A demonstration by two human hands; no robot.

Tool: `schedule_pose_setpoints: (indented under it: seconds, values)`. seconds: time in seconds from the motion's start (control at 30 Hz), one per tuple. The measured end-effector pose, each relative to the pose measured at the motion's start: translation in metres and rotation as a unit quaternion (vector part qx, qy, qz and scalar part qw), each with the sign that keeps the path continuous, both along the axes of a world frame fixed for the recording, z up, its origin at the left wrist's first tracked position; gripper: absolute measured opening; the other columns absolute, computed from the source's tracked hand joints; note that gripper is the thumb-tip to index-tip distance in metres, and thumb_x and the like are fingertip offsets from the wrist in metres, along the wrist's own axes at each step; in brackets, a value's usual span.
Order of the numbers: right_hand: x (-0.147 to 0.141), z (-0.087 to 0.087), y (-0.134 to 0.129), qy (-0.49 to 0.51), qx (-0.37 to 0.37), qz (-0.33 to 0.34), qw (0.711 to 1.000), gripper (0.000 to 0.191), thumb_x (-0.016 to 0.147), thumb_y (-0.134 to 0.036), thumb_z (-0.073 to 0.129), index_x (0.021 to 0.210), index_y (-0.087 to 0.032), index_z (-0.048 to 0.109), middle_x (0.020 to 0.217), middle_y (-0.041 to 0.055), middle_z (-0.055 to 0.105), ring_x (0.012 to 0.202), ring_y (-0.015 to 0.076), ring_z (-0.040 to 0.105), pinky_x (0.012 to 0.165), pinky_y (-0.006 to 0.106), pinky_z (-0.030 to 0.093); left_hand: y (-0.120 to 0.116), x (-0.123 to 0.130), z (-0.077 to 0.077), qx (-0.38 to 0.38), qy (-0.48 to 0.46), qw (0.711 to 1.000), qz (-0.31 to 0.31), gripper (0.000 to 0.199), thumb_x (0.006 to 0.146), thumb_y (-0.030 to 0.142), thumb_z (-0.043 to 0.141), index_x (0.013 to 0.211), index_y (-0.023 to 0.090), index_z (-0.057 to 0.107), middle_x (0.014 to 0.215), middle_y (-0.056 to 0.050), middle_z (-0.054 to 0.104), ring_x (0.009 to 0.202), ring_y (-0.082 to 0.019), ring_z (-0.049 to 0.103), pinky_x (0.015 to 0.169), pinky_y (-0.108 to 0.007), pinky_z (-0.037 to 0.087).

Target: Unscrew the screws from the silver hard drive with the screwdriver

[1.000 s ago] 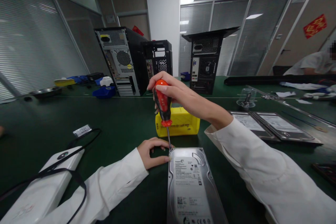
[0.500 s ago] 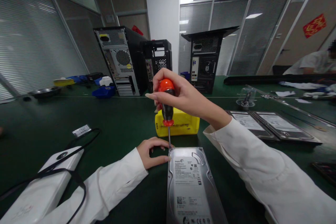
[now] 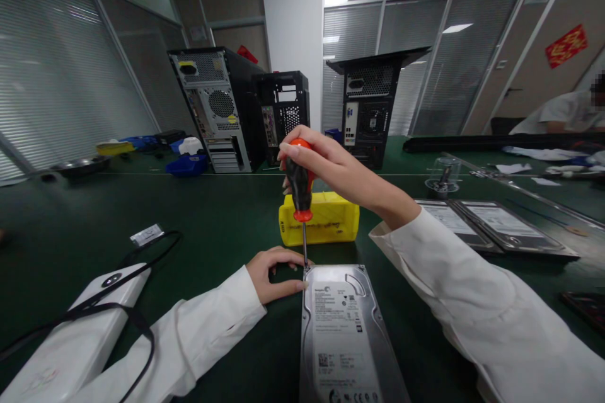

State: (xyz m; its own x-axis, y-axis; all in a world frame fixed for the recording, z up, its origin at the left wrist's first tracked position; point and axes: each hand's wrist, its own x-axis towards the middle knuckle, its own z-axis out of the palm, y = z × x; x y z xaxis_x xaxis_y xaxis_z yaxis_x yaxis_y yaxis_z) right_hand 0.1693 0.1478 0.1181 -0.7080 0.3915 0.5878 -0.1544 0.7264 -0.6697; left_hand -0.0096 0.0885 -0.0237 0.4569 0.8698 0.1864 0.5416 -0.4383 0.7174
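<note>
Remotely, I had the right hand (image 3: 333,167) pinching the screwdriver (image 3: 300,192) upright at the hard drive's (image 3: 344,343) far-left corner, left hand (image 3: 268,272) spread there, and judged straight, steady pressure best.

Outer garment, long-sleeved and white. The right sleeve (image 3: 472,289) is loose and softly creased, its wide cuff (image 3: 394,233) standing away from the wrist. The left sleeve (image 3: 208,327) shows bunched folds along the forearm and ends in a plain, straight-edged cuff. Both the right hand (image 3: 331,164) and the left hand (image 3: 276,274) are bare, with fingernails visible.
</note>
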Motion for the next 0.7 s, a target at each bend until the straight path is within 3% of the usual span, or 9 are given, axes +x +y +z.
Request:
schedule_pose_setpoints:
  seconds: [0.13, 0.33, 0.43, 0.63, 0.7]
  values:
    - [0.0001, 0.0, -0.001, 0.004, 0.0, -0.02, 1.0, 0.027, 0.082, -0.04, 0.049, 0.09, -0.014, 0.045, 0.083, 0.0017, 0.051, 0.072, 0.0059, 0.053, 0.063, 0.018, 0.048, -0.0002, 0.0004, -0.0005, 0.004, -0.005, 1.0, 0.004, 0.038, 0.07, 0.036, 0.067, 0.102, 0.016, 0.067, 0.099, -0.009, 0.067, 0.085, -0.022, 0.059, 0.076, -0.033, 0.046]
    - [-0.0051, -0.0041, -0.0034, 0.046, -0.104, 0.087, 0.99, 0.024, 0.079, -0.03, 0.055, 0.088, -0.015, 0.038, 0.078, -0.0017, 0.05, 0.068, 0.0059, 0.057, 0.069, 0.025, 0.053, -0.0006, 0.0006, -0.0013, 0.006, -0.008, 1.0, 0.002, 0.036, 0.071, 0.035, 0.067, 0.102, 0.018, 0.067, 0.101, -0.008, 0.067, 0.086, -0.022, 0.06, 0.077, -0.032, 0.047]
    - [-0.0085, -0.007, -0.0015, 0.076, -0.119, 0.085, 0.986, 0.024, 0.077, -0.03, 0.057, 0.087, -0.016, 0.04, 0.074, -0.0037, 0.046, 0.062, 0.0036, 0.052, 0.066, 0.024, 0.052, -0.0009, 0.0009, -0.0021, 0.006, -0.007, 1.0, 0.009, 0.037, 0.07, 0.036, 0.067, 0.102, 0.017, 0.067, 0.1, -0.008, 0.068, 0.086, -0.022, 0.06, 0.077, -0.032, 0.047]
    - [-0.0084, -0.002, -0.0023, 0.047, -0.247, 0.092, 0.963, 0.017, 0.084, -0.032, 0.041, 0.091, -0.017, 0.042, 0.074, -0.0016, 0.046, 0.062, 0.005, 0.05, 0.068, 0.029, 0.053, -0.0003, 0.0007, -0.0034, 0.007, -0.011, 1.0, 0.006, 0.038, 0.07, 0.037, 0.067, 0.102, 0.017, 0.067, 0.1, -0.008, 0.068, 0.086, -0.022, 0.06, 0.076, -0.03, 0.047]
    - [-0.0072, -0.0012, -0.0019, 0.037, -0.249, 0.095, 0.963, 0.017, 0.085, -0.031, 0.039, 0.094, -0.017, 0.043, 0.075, -0.0013, 0.046, 0.065, 0.0056, 0.051, 0.072, 0.03, 0.053, -0.0002, 0.0005, -0.0028, 0.004, -0.003, 1.0, 0.006, 0.038, 0.07, 0.038, 0.067, 0.102, 0.017, 0.067, 0.1, -0.008, 0.068, 0.086, -0.021, 0.06, 0.075, -0.03, 0.047]
